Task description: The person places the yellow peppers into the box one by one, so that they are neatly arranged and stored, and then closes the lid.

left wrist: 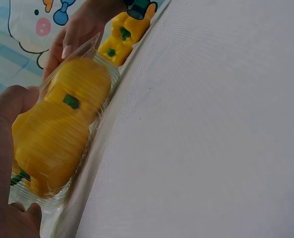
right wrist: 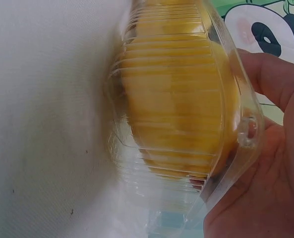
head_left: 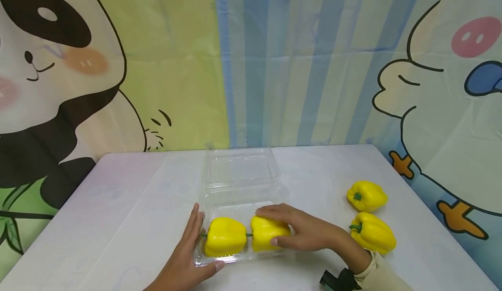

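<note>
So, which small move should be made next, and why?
Perhaps loosen the right hand from the blocky yellow bell pepper it grips: this pepper appears to sit inside the open, clear plastic container, beside another yellow bell pepper, while the left hand lies along the container's left side.

The container [head_left: 239, 197] looks like thin, clear plastic, glossy all over; glints run along its near rim, and its side walls are moulded in fine ribs. Inside, the left pepper [head_left: 225, 237] and the right pepper [head_left: 266, 235] have smooth, waxy skins with soft highlights. The far loose pepper [head_left: 370, 196] and the near loose pepper [head_left: 374, 234] on the right share that smooth shine. The white table covering [head_left: 117, 221] is matt, with a fine, fabric-like grain. The far backdrop [head_left: 188, 64] looks like printed cloth, lightly creased. The sleeve [head_left: 384, 273] at near right is matt, softly wrinkled cloth.
</note>
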Demonstrator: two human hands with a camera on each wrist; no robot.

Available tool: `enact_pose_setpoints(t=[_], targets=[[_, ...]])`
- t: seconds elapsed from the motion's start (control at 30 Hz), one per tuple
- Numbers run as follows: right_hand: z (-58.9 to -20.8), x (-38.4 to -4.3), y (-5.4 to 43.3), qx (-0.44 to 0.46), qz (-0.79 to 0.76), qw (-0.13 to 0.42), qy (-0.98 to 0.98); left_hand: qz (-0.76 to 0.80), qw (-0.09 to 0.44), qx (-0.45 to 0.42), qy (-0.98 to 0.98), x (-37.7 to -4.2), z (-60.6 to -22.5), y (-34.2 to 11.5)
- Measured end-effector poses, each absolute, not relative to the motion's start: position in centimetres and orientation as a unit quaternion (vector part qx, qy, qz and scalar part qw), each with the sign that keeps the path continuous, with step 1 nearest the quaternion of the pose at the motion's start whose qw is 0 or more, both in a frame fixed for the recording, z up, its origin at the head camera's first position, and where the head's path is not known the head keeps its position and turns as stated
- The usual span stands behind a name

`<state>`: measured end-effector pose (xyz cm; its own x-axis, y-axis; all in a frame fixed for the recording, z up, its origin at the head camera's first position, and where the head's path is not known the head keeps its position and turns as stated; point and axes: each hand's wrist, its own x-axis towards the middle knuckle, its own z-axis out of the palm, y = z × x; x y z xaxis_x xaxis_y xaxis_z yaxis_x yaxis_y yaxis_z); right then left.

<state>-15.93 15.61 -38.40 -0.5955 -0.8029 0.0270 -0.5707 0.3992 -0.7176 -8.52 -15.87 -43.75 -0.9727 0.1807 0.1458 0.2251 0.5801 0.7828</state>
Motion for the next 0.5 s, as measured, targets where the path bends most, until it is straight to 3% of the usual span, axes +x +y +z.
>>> enact_pose_setpoints(t=[0.5], targets=[[-38.11,-15.68,15.66,-0.398,-0.368,0.174,0.822,-0.456,0.022,-0.117,-0.882,-8.5,-43.67,-15.84]])
